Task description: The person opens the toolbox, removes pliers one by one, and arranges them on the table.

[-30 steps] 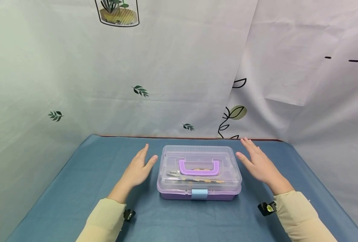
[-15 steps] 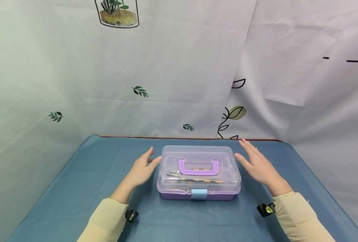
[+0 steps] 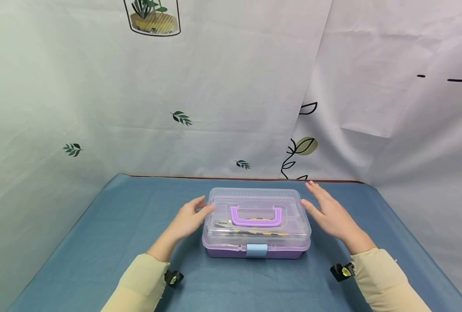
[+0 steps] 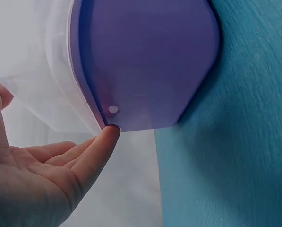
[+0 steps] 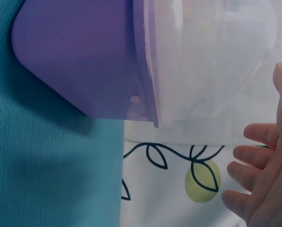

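Note:
A storage box point(image 3: 256, 238) with a clear lid and purple base sits closed on the blue cloth. Its purple handle point(image 3: 256, 222) lies folded on the lid, and a pale blue latch point(image 3: 256, 250) is at the front. Through the lid, metal and black-and-yellow items show blurrily. My left hand point(image 3: 187, 220) is at the box's left side, thumb by the lid; in the left wrist view one fingertip point(image 4: 113, 128) meets the rear edge near the seam. My right hand point(image 3: 334, 220) hovers beside the right side, fingers extended, apart from the box in the right wrist view.
Blue cloth point(image 3: 285, 286) covers the table up to its back edge. Behind and at both sides hangs a pale curtain point(image 3: 231, 86) printed with leaves. Black wrist cameras point(image 3: 174, 278) sit at both cream sleeves point(image 3: 383, 277).
My left hand has moved right to the box's left side, its fingers bending slightly. My right hand has drifted a little left, nearer the box. The box has stayed in place.

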A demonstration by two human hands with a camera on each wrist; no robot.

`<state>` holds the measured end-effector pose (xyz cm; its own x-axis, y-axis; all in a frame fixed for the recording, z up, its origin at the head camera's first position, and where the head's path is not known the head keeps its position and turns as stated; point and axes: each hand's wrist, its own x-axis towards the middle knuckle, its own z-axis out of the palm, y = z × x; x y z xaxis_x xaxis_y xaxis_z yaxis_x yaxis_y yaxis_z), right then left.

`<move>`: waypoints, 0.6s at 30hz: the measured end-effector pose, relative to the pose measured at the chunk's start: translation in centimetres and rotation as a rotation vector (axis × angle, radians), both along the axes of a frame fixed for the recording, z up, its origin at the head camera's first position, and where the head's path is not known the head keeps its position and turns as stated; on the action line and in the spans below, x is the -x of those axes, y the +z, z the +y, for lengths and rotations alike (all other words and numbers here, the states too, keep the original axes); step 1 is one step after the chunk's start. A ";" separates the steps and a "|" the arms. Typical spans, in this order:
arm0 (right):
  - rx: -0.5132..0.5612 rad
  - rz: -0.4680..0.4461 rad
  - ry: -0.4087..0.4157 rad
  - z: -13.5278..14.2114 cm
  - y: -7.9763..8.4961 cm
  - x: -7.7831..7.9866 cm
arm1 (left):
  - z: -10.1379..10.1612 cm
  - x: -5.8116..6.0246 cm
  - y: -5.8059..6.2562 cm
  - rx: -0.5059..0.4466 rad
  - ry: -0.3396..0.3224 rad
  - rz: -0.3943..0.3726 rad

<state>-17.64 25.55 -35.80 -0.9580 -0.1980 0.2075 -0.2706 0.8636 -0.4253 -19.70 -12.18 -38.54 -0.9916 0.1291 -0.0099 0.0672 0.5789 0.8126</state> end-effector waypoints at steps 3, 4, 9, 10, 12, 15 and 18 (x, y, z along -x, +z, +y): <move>0.011 -0.005 0.007 -0.3 0.0 0.0 | 0.0 0.2 -0.1 -0.057 0.008 -0.033; 0.015 -0.007 0.009 -0.4 0.0 0.0 | 0.1 0.2 -0.1 -0.076 0.009 -0.044; 0.030 -0.014 0.022 -0.8 0.1 -0.1 | 0.1 0.2 0.0 -0.161 0.020 -0.115; 0.034 -0.017 0.026 -0.9 0.1 -0.1 | 0.1 0.2 0.0 -0.179 0.019 -0.131; 0.040 -0.022 0.035 -1.0 0.1 -0.2 | 0.1 0.3 0.0 -0.215 0.026 -0.166; 0.058 -0.021 0.044 -1.3 0.0 -0.3 | 0.1 0.3 0.0 -0.256 0.032 -0.201; 0.086 -0.018 0.057 -1.5 0.0 -0.5 | 0.2 0.3 -0.1 -0.278 0.043 -0.222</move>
<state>-17.09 24.02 -35.83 -0.9492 -0.2348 0.2095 -0.3105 0.8068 -0.5027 -19.98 -12.02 -38.60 -0.9739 0.1150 -0.1958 -0.1480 0.3324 0.9315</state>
